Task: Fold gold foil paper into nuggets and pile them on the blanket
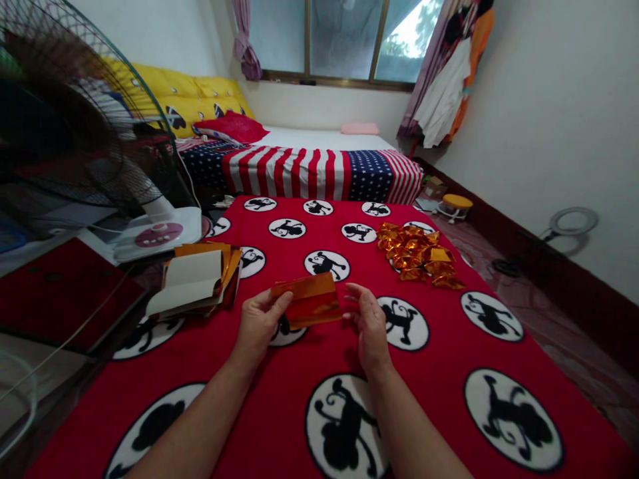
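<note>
My left hand (262, 319) pinches the left end of a shiny orange-gold sheet of foil paper (314, 301), thumb on top. The sheet is held up over the red cloth and has a lengthwise band or fold. My right hand (368, 320) is just off the sheet's right edge, fingers apart and slightly curled, holding nothing. To the left lies a stack of paper sheets (192, 276), pale on top with gold ones beneath. A heap of folded gold foil pieces (412, 253) sits on the cloth at the right.
A red cloth with monkey prints (344, 359) covers the surface before me. An electric fan (74, 113) stands at the left, its blades blurred, near a red box (70, 286). Behind is a bed with a striped, starred cover (299, 173). A yellow-topped stool (456, 201) stands by the right wall.
</note>
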A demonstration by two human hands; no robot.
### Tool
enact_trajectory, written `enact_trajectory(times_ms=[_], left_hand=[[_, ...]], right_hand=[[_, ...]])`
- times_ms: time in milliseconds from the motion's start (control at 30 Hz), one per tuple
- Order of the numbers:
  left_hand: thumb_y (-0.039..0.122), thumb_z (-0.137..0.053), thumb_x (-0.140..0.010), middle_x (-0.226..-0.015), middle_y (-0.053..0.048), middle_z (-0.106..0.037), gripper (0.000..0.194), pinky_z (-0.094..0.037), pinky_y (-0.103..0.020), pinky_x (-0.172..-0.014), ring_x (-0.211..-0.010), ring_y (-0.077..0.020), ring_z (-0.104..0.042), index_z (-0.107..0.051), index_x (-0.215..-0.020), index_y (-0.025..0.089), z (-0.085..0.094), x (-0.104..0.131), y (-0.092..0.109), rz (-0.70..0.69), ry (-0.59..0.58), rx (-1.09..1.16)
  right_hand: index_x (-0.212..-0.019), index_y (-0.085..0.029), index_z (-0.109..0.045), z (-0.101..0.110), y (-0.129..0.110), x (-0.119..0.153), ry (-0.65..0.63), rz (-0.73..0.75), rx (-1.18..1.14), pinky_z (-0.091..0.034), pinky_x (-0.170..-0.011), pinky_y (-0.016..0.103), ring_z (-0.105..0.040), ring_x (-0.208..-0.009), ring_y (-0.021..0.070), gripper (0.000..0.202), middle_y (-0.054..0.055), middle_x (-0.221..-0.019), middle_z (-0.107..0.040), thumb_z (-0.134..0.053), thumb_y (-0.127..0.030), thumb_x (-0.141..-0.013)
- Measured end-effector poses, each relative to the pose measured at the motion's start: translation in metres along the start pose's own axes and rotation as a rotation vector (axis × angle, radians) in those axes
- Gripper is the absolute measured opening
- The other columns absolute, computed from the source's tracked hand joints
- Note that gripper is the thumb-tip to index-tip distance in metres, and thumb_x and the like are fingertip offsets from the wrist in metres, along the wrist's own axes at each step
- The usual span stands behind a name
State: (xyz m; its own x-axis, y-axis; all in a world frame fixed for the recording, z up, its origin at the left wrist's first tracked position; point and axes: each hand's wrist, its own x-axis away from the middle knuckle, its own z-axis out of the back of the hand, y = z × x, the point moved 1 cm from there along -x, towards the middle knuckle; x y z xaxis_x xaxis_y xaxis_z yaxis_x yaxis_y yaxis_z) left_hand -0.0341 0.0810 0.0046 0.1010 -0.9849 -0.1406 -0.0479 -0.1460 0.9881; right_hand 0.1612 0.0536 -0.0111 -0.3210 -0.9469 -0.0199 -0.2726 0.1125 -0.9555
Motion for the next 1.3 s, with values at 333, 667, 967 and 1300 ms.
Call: enact_trajectory(times_ms=[333, 667, 967, 1300], left_hand=[[0.039, -0.081, -0.063, -0.085, -0.008, -0.075, 0.048, -0.056, -0.028, -0.065, -0.074, -0.0218, -0.071, -0.066, -0.1, 0.012, -0.016, 0.01, -0.005, 0.309, -0.221, 0.15], [0.033, -0.072, -0.074, -0.081, -0.001, -0.073, 0.077, -0.054, -0.022, -0.062, -0.069, -0.0148, -0.069, -0.04, -0.143, 0.022, -0.013, 0.01, -0.015, 0.134, -0.144, 0.067], [0.033, -0.074, -0.071, -0.092, -0.006, -0.075, 0.041, -0.051, -0.022, -0.06, -0.071, -0.0174, -0.067, -0.072, -0.11, 0.018, -0.01, 0.008, -0.017, 0.124, -0.148, -0.066], [0.024, -0.078, -0.065, -0.103, -0.008, -0.073, 0.04, -0.054, -0.03, -0.079, -0.094, -0.0249, -0.068, -0.074, -0.105, 0.02, -0.007, 0.005, -0.015, 0.039, -0.289, -0.12]], right_hand=[[-0.115, -0.022, -0.057, -0.004, -0.003, 0.003, -0.15, -0.083, -0.13, -0.043, -0.055, 0.021, -0.057, -0.062, 0.0118, 0.041, -0.001, -0.078, -0.063, -0.066, -0.045, -0.082], [-0.104, -0.02, -0.055, -0.007, 0.002, 0.001, -0.118, 0.003, 0.088, -0.039, -0.055, 0.021, -0.052, -0.056, 0.0102, 0.035, -0.006, -0.063, -0.057, -0.072, -0.031, -0.075], [-0.089, -0.021, -0.07, -0.007, 0.002, 0.005, -0.212, -0.041, 0.153, -0.051, -0.071, 0.03, -0.065, -0.077, 0.0193, 0.021, 0.003, -0.085, -0.07, -0.074, -0.032, -0.071], [-0.091, -0.022, -0.073, -0.006, 0.003, 0.004, -0.251, -0.046, 0.162, -0.054, -0.079, 0.035, -0.069, -0.086, 0.0225, 0.027, 0.005, -0.093, -0.074, -0.077, -0.024, -0.065]])
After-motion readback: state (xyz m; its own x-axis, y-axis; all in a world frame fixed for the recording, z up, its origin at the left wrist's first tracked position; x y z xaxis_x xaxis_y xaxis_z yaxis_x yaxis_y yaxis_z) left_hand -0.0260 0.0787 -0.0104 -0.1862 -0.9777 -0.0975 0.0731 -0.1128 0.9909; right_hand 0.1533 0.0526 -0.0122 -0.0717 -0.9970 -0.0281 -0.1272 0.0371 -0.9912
